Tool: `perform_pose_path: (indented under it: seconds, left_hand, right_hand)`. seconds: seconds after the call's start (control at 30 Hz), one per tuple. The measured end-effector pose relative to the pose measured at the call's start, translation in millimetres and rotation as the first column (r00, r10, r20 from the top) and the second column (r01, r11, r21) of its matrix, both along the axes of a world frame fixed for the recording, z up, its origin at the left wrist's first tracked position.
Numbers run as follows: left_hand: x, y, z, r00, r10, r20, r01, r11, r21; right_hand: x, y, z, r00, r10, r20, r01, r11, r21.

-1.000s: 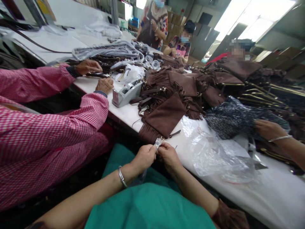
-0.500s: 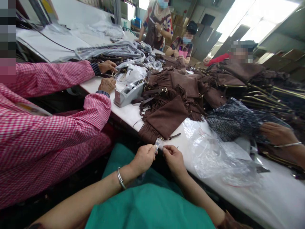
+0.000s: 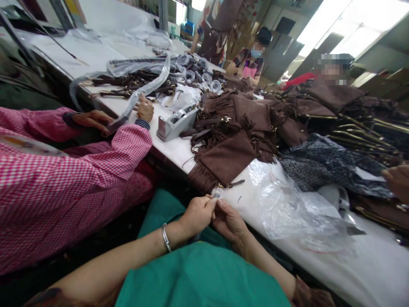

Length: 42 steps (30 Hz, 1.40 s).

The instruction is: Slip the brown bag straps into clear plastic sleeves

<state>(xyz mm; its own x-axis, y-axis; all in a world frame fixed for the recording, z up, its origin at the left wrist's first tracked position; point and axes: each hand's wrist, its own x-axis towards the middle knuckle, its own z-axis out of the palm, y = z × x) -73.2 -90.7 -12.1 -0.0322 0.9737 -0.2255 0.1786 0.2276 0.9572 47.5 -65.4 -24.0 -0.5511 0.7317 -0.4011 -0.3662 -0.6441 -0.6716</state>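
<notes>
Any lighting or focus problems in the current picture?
Head view: the window at upper right is blown out white; same view, clear plastic on the table shows glare; same view, the small wrap at the left hand and right hand is too soft to read in detail.

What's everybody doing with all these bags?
The person in green has the left hand pinching a small bit of clear plastic by a brown fringed bag. The right hand is close against it; whether it grips is hard to see. To the left, a co-worker in pink checks holds a long plastic-wrapped strip. More brown bags lie piled on the white table.
</notes>
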Motion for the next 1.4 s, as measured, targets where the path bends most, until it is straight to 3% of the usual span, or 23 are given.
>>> perform_pose_path:
  seconds: [0.07,0.13,0.2,0.27,0.3,0.37,0.43,0.47,0.53,0.6,0.7,0.9,1.2,1.4]
  left_hand:
    - [-1.5,0.7,-1.6,0.999,-0.016,-0.034,0.018,0.999,0.033]
    - [-5.1,1.2,-3.6,0.987,-0.031,-0.156,0.049,0.993,0.111]
    - [-9.6,1.2,-5.5,0.947,-0.041,-0.319,0.103,0.979,0.179]
    - [-13.2,0.5,-7.0,0.878,-0.049,-0.477,0.173,0.96,0.219]
    - [-14.3,-0.1,-7.6,0.84,-0.054,-0.54,0.21,0.95,0.231]
    - [-14.9,-1.3,-8.4,0.766,-0.053,-0.641,0.259,0.938,0.232]
    - [-14.3,-2.5,-8.5,0.713,-0.05,-0.7,0.276,0.937,0.214]
    - [-13.9,-3.0,-8.2,0.696,-0.052,-0.717,0.279,0.939,0.203]
    - [-13.6,-4.0,-7.4,0.675,-0.06,-0.735,0.284,0.941,0.185]
    - [-14.0,-4.8,-6.5,0.664,-0.07,-0.745,0.289,0.942,0.169]
    - [-14.9,-5.9,-5.9,0.648,-0.09,-0.756,0.295,0.945,0.14]
    - [-14.8,-5.3,-2.9,0.653,-0.159,-0.741,0.353,0.929,0.112]
    - [-15.5,-5.7,-10.5,0.706,-0.224,-0.672,0.423,0.894,0.146]
    - [-19.5,-4.0,-8.5,0.717,-0.217,-0.663,0.39,0.913,0.123]
  right_hand:
    - [4.4,2.4,-0.8,0.996,0.072,0.054,-0.074,0.997,0.036]
    - [11.9,7.0,2.7,0.96,0.159,0.232,-0.185,0.978,0.096]
    - [21.9,14.5,11.9,0.829,0.157,0.537,-0.303,0.933,0.195]
    - [31.5,24.9,26.1,0.636,-0.045,0.77,-0.398,0.836,0.378]
    - [35.0,31.0,34.2,0.57,-0.181,0.802,-0.452,0.746,0.489]
    - [37.7,43.5,49.6,0.546,-0.371,0.751,-0.569,0.494,0.658]
    - [34.1,55.0,60.9,0.575,-0.404,0.711,-0.689,0.23,0.688]
    - [30.6,59.9,64.4,0.572,-0.396,0.719,-0.743,0.123,0.658]
    - [22.0,67.4,67.6,0.525,-0.383,0.761,-0.828,-0.023,0.56]
    - [14.0,72.1,67.3,0.459,-0.38,0.803,-0.883,-0.101,0.458]
    - [6.6,76.5,64.1,0.406,-0.352,0.843,-0.914,-0.164,0.372]
    - [2.5,83.2,55.7,0.43,-0.254,0.867,-0.898,-0.223,0.38]
    - [-10.2,71.3,43.7,0.378,-0.327,0.866,-0.926,-0.149,0.348]
    - [-3.4,63.1,46.2,0.482,-0.351,0.803,-0.872,-0.106,0.477]
